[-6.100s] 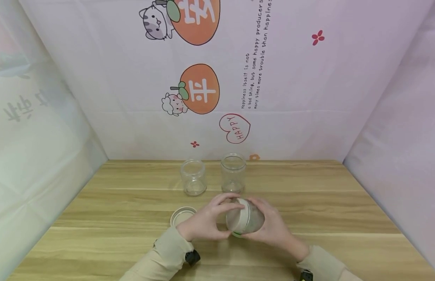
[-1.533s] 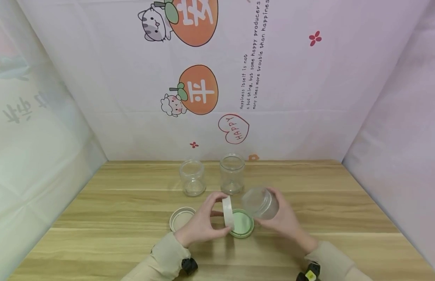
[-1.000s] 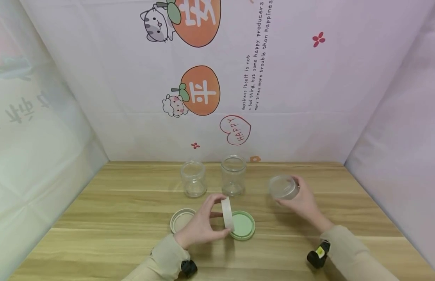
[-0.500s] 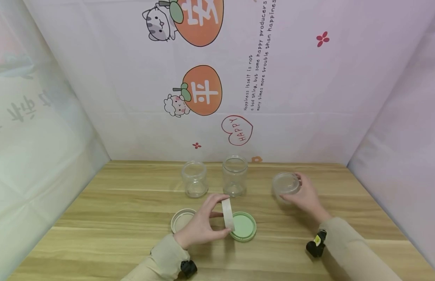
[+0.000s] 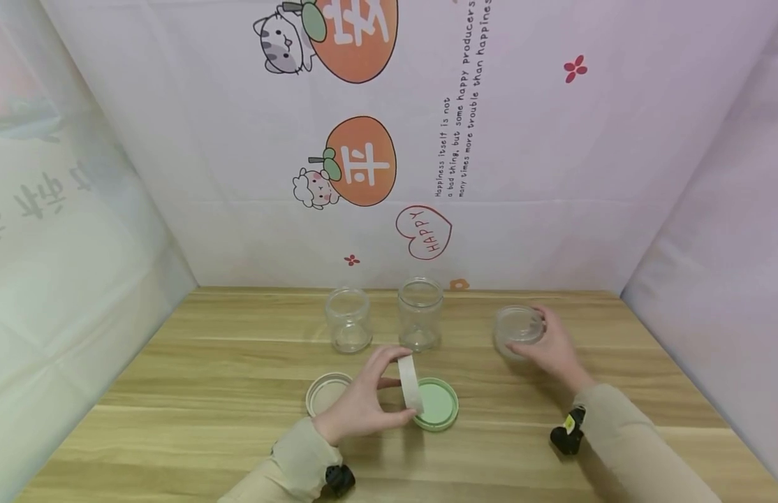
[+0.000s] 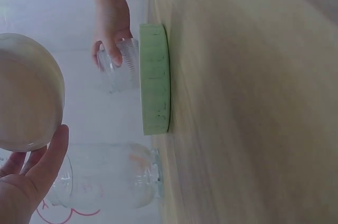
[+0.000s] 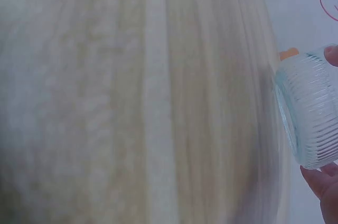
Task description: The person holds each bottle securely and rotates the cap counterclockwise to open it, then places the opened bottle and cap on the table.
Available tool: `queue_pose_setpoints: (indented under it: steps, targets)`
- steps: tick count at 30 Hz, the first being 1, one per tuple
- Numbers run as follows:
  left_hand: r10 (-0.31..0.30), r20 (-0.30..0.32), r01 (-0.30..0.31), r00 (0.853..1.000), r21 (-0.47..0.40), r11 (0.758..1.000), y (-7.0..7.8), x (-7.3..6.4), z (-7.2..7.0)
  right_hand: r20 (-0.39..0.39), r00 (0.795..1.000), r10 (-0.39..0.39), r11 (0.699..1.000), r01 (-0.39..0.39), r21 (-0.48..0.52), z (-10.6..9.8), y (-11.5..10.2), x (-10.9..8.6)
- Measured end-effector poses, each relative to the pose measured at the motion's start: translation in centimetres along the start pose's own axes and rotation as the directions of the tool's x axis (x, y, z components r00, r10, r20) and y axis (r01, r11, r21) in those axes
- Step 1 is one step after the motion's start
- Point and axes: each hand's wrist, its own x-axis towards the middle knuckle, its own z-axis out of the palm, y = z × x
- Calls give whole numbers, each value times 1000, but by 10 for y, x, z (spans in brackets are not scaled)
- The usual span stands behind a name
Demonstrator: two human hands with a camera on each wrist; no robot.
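Observation:
My left hand (image 5: 364, 405) pinches a white jar lid (image 5: 410, 384) on its edge between thumb and fingers, and its round face (image 6: 26, 94) fills the left side of the left wrist view. Off to the right, my right hand (image 5: 555, 353) grips a short clear jar (image 5: 515, 328) around its side, mouth upward. Fine vertical ribs cover that jar's wall (image 7: 311, 110) in the right wrist view, where its base is close to the tabletop. A green lid (image 5: 438, 405) lies flat just right of the white one. Partly behind my left hand lies a beige lid (image 5: 326, 392).
Two open clear jars stand near the back wall: a rounded one (image 5: 349, 321) on the left and a taller straight one (image 5: 420, 314) beside it. White printed cloth (image 5: 521, 175) encloses the wooden table (image 5: 238, 363) at the back and both sides.
Both hands were on the closed jar; the white lid has come off in my left hand. My right hand has carried the jar rightward and turned it upright. My left hand has barely moved lately.

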Motion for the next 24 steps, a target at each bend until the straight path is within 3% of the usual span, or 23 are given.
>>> queue_pose_setpoints:
  steps: [9, 18, 24]
  targets:
    - [62, -10, -62, 998, 45, 997, 4, 6, 6, 33, 999, 35, 999, -34, -28, -7, 7, -2]
    - [7, -4, -7, 1000, 19, 1000, 13, 16, 16, 124, 989, 75, 997, -73, -19, -15, 1, -6]
    - [-31, -1, 31, 1000, -33, 999, 19, 24, 28, 120, 986, 114, 992, -120, 45, -24, -2, -14]
